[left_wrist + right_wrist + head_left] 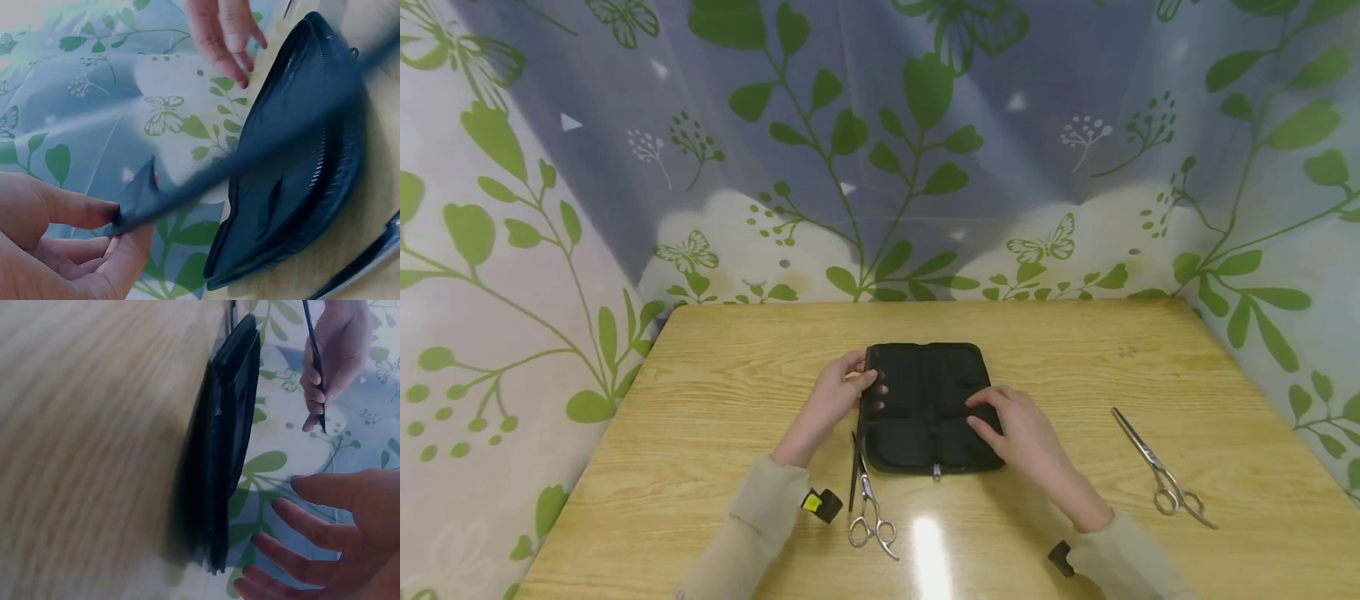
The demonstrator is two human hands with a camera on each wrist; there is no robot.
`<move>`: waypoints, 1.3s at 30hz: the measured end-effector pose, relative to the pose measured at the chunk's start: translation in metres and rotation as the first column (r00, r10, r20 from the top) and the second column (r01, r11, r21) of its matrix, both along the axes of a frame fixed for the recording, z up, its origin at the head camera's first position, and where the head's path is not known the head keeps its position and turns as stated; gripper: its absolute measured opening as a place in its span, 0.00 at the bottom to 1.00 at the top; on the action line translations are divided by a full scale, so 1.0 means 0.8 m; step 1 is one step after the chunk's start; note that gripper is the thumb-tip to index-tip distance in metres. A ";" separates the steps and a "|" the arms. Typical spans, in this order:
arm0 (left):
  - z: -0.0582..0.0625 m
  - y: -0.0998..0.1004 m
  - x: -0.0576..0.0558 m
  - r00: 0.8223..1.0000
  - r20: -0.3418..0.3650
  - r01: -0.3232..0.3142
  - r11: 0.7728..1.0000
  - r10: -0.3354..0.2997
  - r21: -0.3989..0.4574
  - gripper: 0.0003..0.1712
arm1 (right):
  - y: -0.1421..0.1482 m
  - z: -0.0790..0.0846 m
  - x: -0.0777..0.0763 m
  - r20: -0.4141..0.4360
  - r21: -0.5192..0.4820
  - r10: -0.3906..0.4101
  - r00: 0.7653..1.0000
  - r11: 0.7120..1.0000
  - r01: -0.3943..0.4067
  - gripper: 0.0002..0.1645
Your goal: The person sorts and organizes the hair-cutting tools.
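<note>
An unfolded black zip case (898,443) lies on the table, its metal zipper pull toward me. My left hand (832,392) is at its left edge. In the left wrist view, that thumb and fingers pinch a long, thin black strip (219,172), which crosses in front of the case; its exact kind I cannot tell. My right hand (1021,429) is over the case's right side, fingers spread and relaxed in the right wrist view. Silver scissors (867,492) lie near the case's lower left corner, beside a narrow black piece (852,492).
A second pair of silver scissors (1161,471) lies on the right part of the wooden table (737,333). Behind and at both sides hangs a curtain (880,167) printed with leaves and butterflies. Each wrist carries a small dark strap.
</note>
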State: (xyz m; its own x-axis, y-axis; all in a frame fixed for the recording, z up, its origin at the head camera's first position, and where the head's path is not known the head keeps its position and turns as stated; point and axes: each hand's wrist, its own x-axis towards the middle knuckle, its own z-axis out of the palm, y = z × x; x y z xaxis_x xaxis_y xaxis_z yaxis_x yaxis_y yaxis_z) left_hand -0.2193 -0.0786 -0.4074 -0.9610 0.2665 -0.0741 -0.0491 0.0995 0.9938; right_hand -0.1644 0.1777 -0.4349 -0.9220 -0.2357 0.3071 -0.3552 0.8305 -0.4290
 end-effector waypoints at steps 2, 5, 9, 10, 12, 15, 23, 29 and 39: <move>0.005 0.001 -0.005 1.000 0.016 0.008 1.000 -0.008 0.002 0.21 | 0.003 -0.003 -0.001 0.010 0.014 -0.013 1.000 1.000 0.013 0.14; 0.013 0.003 -0.013 1.000 0.012 0.001 1.000 -0.001 0.019 0.21 | 0.006 -0.006 -0.002 0.032 0.041 -0.020 0.999 0.999 0.019 0.19; 0.021 0.006 -0.025 0.998 -0.024 -0.049 0.996 0.051 0.068 0.18 | 0.010 -0.010 -0.004 0.073 0.081 -0.027 0.997 0.996 0.021 0.27; 0.023 0.007 -0.029 0.997 -0.039 -0.071 0.995 0.074 0.077 0.18 | 0.011 -0.011 -0.005 0.088 0.086 -0.027 0.996 0.996 0.020 0.29; 0.025 0.007 -0.036 0.990 -0.065 -0.117 0.987 0.124 0.107 0.17 | 0.012 -0.012 -0.007 0.124 0.092 -0.026 0.992 0.996 0.015 0.33; 0.023 0.009 -0.048 0.972 -0.131 -0.169 0.966 0.196 0.193 0.16 | 0.014 -0.014 -0.008 0.185 0.098 -0.025 0.982 0.995 0.007 0.37; 0.005 0.008 -0.075 0.884 -0.257 -0.293 0.891 0.391 0.348 0.17 | 0.016 -0.019 -0.009 0.250 0.094 -0.007 0.968 0.995 -0.017 0.39; -0.007 0.009 -0.094 0.875 -0.260 -0.301 0.879 0.409 0.369 0.17 | 0.017 -0.019 -0.009 0.247 0.096 -0.010 0.969 0.995 -0.014 0.38; -0.026 0.017 -0.109 0.917 -0.169 -0.289 0.895 0.361 0.341 0.21 | 0.018 -0.020 -0.010 0.264 0.148 -0.023 0.964 0.989 -0.017 0.38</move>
State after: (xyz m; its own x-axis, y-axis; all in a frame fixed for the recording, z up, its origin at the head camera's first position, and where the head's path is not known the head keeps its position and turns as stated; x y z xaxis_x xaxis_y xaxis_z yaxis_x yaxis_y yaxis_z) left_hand -0.3064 -0.0648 -0.4280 -0.9788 -0.0885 0.1846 0.1986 -0.1908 0.9613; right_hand -0.1726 0.1917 -0.4507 -0.9663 -0.2569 0.0141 -0.2428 0.8927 -0.3798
